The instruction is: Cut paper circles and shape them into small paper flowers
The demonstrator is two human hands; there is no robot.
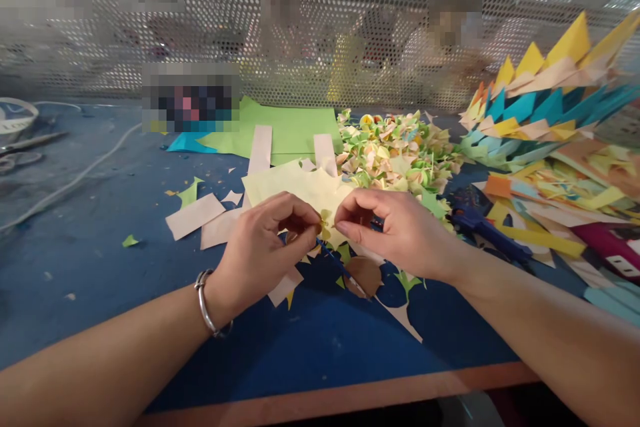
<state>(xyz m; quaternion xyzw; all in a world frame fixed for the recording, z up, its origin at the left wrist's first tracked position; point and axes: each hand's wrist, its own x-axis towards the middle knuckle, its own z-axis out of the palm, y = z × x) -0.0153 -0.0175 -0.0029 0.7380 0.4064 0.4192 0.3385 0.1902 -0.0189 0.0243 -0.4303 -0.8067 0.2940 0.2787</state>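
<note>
A small pale yellow paper flower (325, 221) is pinched between the thumb and fingers of my left hand (274, 230). Just to its right, my right hand (387, 223) has its thumb and forefinger drawn together; what lies between those tips is too small to make out. Behind the fingers lies a pale yellow paper sheet (295, 180) with a cut, jagged edge. Below the hands, a thin blue stick-like tool (345, 270) rests across a round brown piece (367, 275), among scraps of paper.
A large pile of small cut paper pieces (395, 150) stands beyond my right hand, beside green sheets (300, 127). To the right are a dark blue glue gun (493, 233) and folded paper spikes (545, 100). A white cord (80, 173) crosses the blue table (125, 293). Perforated metal rises behind.
</note>
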